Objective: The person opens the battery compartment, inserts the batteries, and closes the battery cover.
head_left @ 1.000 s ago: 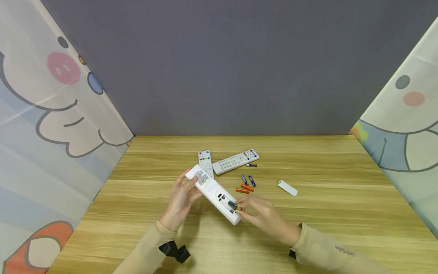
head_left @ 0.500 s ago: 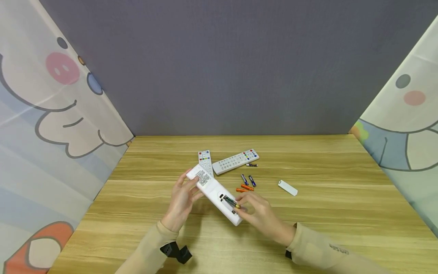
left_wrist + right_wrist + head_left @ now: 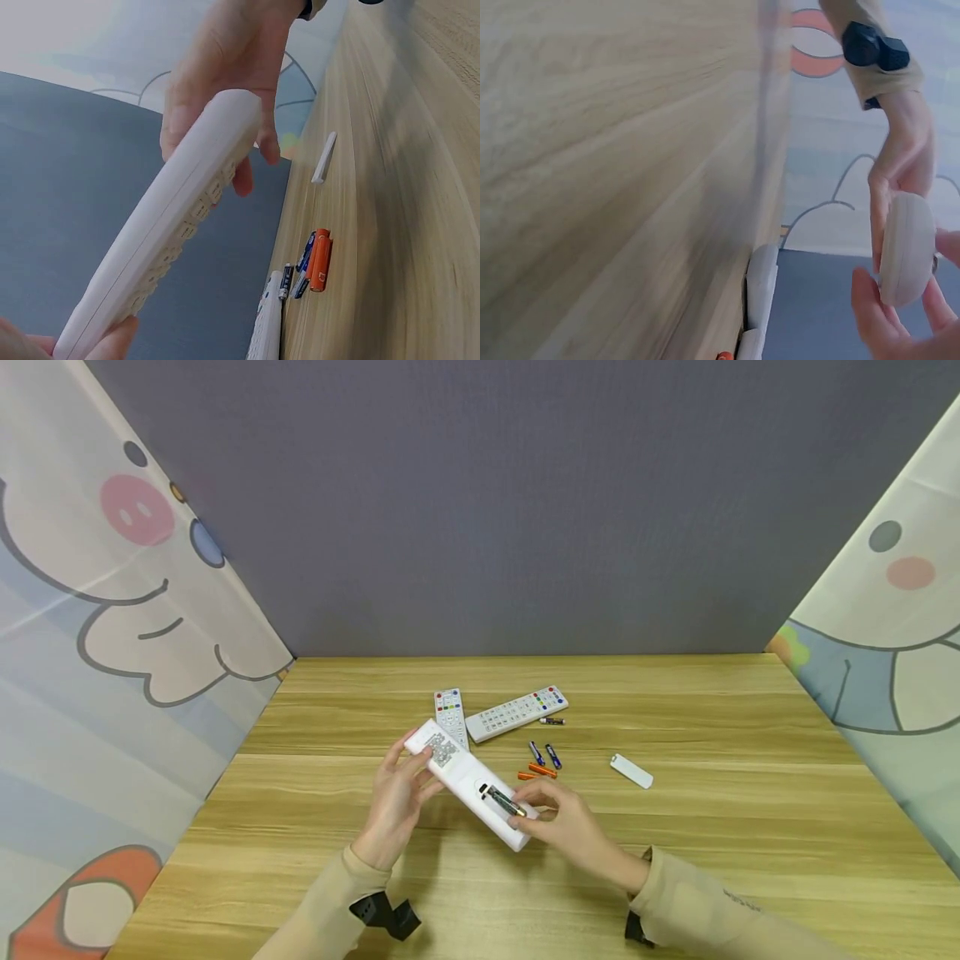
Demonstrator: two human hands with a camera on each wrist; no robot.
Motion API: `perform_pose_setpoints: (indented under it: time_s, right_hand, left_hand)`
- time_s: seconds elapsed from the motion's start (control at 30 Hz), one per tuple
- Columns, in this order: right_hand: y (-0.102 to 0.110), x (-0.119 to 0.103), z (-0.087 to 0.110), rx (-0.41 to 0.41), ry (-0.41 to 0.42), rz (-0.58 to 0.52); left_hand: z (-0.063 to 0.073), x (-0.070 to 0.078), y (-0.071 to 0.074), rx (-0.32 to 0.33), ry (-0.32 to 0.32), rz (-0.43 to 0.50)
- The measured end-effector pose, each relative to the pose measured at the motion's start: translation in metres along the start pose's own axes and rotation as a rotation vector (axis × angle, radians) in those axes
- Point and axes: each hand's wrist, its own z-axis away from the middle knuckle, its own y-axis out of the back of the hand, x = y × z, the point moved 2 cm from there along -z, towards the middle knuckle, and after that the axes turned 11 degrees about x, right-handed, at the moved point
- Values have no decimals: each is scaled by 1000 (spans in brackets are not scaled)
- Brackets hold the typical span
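Note:
My left hand (image 3: 395, 806) grips the upper end of a white remote control (image 3: 468, 777), held in the air with its back facing up. The remote's battery compartment is uncovered, and a dark green battery (image 3: 504, 800) with a gold end lies at it, slightly slanted. Fingers of my right hand (image 3: 566, 827) pinch the battery near its gold end, while others touch the remote's lower end. In the left wrist view the remote's keys (image 3: 184, 229) face down toward the table. How fully the battery sits in its slot cannot be told.
Two more white remotes (image 3: 517, 714) lie keys up farther back on the wooden table (image 3: 712, 827). Orange batteries (image 3: 542, 771), blue batteries (image 3: 553, 757) and a black one (image 3: 552, 722) lie nearby. A white battery cover (image 3: 632, 772) rests to the right. A grey panel stands behind.
The battery has moved up along the remote and lies flatter in the compartment. My right hand has shifted slightly left with it. My left hand and the remote have hardly moved.

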Motion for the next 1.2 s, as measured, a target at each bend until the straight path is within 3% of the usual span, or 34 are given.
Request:
perform_pose_setpoints:
  time_s: [0.23, 0.47, 0.7, 1.2]
  right_hand:
    - [10, -2, 0, -113, -47, -105]
    - [13, 0, 1, -135, -100, -95]
    - [13, 1, 2, -113, -115, -62]
    - [8, 0, 2, 21, -254, -50]
  left_hand:
    - [1, 2, 1, -5, 4, 9]
    - [2, 3, 0, -11, 6, 15]
    - [3, 1, 0, -6, 17, 17]
    - [3, -5, -1, 7, 14, 26]
